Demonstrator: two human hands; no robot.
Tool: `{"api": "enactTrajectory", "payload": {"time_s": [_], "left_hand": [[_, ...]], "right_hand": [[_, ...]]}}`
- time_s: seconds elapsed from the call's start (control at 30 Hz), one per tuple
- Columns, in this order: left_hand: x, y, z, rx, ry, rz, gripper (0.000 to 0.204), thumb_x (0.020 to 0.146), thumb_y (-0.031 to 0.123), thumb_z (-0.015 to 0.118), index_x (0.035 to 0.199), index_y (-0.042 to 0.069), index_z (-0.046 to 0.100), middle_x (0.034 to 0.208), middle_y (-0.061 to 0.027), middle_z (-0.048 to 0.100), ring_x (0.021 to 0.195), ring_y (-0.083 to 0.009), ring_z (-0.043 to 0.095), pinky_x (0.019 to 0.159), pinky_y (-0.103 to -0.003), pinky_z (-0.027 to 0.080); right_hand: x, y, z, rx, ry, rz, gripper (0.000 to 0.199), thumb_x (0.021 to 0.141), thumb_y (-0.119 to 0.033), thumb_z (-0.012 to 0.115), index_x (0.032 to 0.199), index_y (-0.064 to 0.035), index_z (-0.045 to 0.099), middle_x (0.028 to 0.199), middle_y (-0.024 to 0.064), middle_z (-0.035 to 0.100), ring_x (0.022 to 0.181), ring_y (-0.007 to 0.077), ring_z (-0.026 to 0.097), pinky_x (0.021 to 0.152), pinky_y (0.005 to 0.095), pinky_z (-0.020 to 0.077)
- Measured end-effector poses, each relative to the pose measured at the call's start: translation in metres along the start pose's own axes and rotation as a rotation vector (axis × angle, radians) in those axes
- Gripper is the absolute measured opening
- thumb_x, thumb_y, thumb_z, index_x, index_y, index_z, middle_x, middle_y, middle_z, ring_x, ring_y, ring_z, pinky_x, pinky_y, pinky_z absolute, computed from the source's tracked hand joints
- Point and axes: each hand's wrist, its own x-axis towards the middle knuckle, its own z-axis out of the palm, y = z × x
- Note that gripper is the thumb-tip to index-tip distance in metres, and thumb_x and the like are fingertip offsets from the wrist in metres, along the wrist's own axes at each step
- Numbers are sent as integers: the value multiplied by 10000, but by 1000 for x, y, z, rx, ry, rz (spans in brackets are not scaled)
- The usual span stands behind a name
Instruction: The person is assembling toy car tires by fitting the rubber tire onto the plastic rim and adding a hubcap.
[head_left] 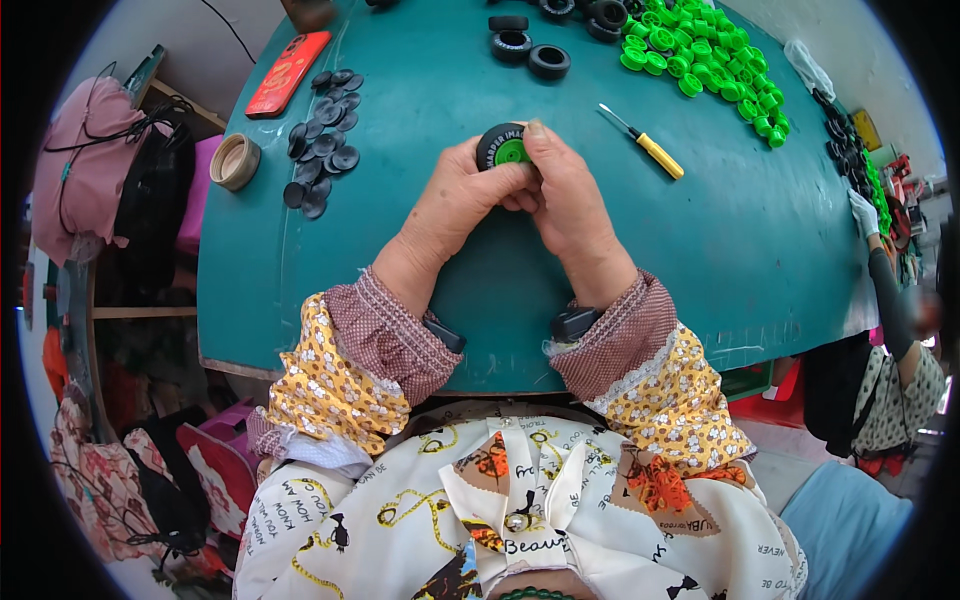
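Observation:
Both hands meet over the middle of the green table (pixel 700 260), wrapped round one toy wheel (pixel 497 140). It has a black tyre with pale lettering and a bright green hub. My left hand (pixel 465 190) grips its left and lower side, thumb laid toward the hub. My right hand (pixel 562 185) holds its right side, with the thumb at the upper rim. Fingers below the wheel are partly hidden. A screwdriver (pixel 655 152) with a yellow handle lies to the right of my right hand. Black tyres (pixel 549 62) rest beyond the hands.
A heap of green wheel hubs (pixel 700 50) covers the far right. Black discs (pixel 325 140) lie scattered at left, near a red flat case (pixel 288 74) and a round tape roll (pixel 235 162). At the right edge, another person's gloved hand (pixel 863 212) reaches toward more parts.

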Motion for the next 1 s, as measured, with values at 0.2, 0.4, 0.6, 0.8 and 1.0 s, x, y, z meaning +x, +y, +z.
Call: {"api": "enactTrajectory", "payload": {"time_s": [0.2,0.4,0.6,0.8,1.0], "left_hand": [[4,-7,-7,-309,122,-9,251,801,136,592,1002,-8,552,844,-62,611,711,-132,613,608,-207,489],[3,5,-22,-159,-49,-117,242,772,189,630,919,4,575,818,-57,610,691,-131,604,605,-203,477],[5,-5,-25,-67,-35,-120,246,773,182,630,909,-15,577,756,-79,617,640,-141,612,577,-200,478],[5,-8,-19,-331,-16,-116,242,818,135,573,991,-31,537,824,-106,612,671,-169,619,623,-253,520],[3,-6,-12,-367,52,-84,239,802,148,605,940,-43,562,803,-101,618,643,-134,613,572,-213,507]], "right_hand": [[3,-5,0,-97,39,-48,292,897,-252,488,1051,-7,528,832,31,573,748,72,532,634,184,436],[6,-22,-22,-652,-143,-224,264,888,-228,498,1003,0,569,887,42,592,826,88,542,699,223,455],[9,-8,-14,-296,-85,-47,304,893,-303,485,998,-31,572,859,31,585,749,84,536,656,219,445],[2,-1,0,-53,-20,40,338,913,-356,430,992,-47,542,803,16,546,704,55,490,623,207,441],[-3,2,12,-100,-10,-42,345,929,-326,390,1042,-23,510,933,44,528,803,85,506,685,209,446]]}}
